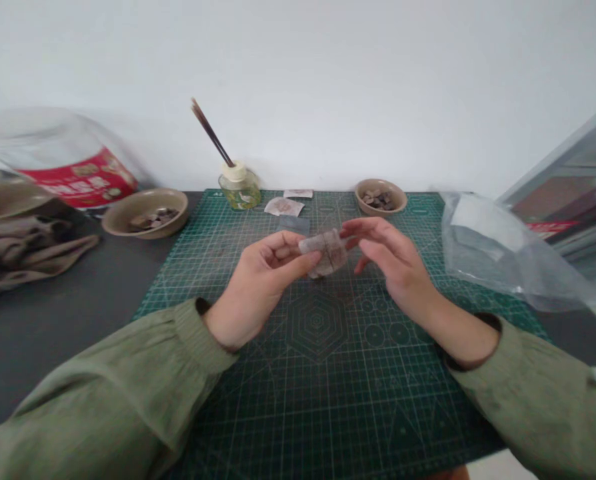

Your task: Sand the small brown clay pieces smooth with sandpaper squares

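Note:
Above the green cutting mat (318, 393), my left hand (261, 283) grips a small pale, grey-pink translucent pouch (328, 253) between thumb and fingers. Dark lines show across the pouch, but its contents are too blurred to name. My right hand (393, 260) is at the pouch's right edge with thumb and fingers apart; its fingertips are near or touching that edge. Beyond the hands, a small printed paper piece (284, 207), a white slip (298, 193) and a grey-blue flat piece (293, 225) lie on the mat.
A bowl of dark pieces (381, 197) stands at the back, another bowl (145, 213) at left. A diffuser bottle (241, 187) holds sticks. A large jar (73, 160) and brown cloth (28, 253) are far left; a clear plastic bag (498, 247) lies right.

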Demonstrator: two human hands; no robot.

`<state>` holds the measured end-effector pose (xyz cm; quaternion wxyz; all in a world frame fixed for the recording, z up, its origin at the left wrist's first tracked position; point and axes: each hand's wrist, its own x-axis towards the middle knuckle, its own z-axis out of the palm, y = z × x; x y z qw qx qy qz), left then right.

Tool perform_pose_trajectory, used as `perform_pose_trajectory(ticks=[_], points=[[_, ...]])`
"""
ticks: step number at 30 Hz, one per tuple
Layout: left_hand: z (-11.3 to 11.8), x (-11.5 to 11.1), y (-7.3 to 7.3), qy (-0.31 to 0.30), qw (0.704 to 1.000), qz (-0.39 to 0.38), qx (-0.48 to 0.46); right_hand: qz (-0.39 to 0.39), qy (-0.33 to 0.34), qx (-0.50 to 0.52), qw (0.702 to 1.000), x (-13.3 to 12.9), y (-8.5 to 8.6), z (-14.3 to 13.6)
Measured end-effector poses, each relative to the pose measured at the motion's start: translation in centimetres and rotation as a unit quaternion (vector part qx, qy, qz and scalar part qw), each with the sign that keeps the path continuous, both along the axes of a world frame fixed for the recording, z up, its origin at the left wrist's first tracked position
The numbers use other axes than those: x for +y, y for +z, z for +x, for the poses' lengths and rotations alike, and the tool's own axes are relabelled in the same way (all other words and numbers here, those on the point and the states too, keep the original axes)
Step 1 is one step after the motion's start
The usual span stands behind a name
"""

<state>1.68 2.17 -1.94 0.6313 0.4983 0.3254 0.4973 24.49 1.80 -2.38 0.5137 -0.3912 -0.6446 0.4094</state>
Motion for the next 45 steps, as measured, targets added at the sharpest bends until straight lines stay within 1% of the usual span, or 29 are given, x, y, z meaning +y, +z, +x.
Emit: perform_pose_trajectory(ticks=[1,2,7,10,19,26,33,36,41,45], points=[[0.01,0.01,-0.08,0.000,1.000,-0.001,-0.001,-0.023,0.003,0.003,1.000,0.06,0.02,0.00],[0.03,0.02,-0.17,-0.001,1.000,-0.002,-0.003,-0.030,-0.002,-0.005,1.000,0.06,0.05,-0.03],[0.05,-0.01,-0.49,-0.018,1.000,0.000,-0.003,0.029,-0.032,-0.085,0.995,-0.36,0.21,-0.34],[-0.04,-0.06,-0.53,-0.032,0.999,0.004,0.001,0.040,-0.034,-0.100,0.994,-0.51,0.26,-0.44],[0.04,-0.10,-0.27,-0.049,0.999,-0.018,-0.004,0.018,-0.013,-0.065,0.998,-0.51,0.40,-0.42],[0.04,-0.21,-0.05,-0.072,0.997,-0.035,-0.014,0.012,-0.008,-0.057,0.998,-0.55,0.47,-0.52],[-0.08,-0.25,0.06,-0.094,0.991,-0.088,-0.039,0.001,0.033,-0.053,0.998,-0.61,0.55,-0.54],[-0.11,-0.30,0.09,-0.092,0.989,-0.100,-0.053,-0.019,0.047,-0.038,0.998,-0.57,0.53,-0.56],[-0.05,-0.24,0.16,-0.090,0.991,-0.083,-0.049,-0.077,0.070,0.023,0.994,-0.15,0.40,-0.46],[0.00,-0.25,0.37,-0.096,0.989,-0.097,-0.060,-0.103,0.100,0.030,0.989,0.20,0.49,-0.22]])
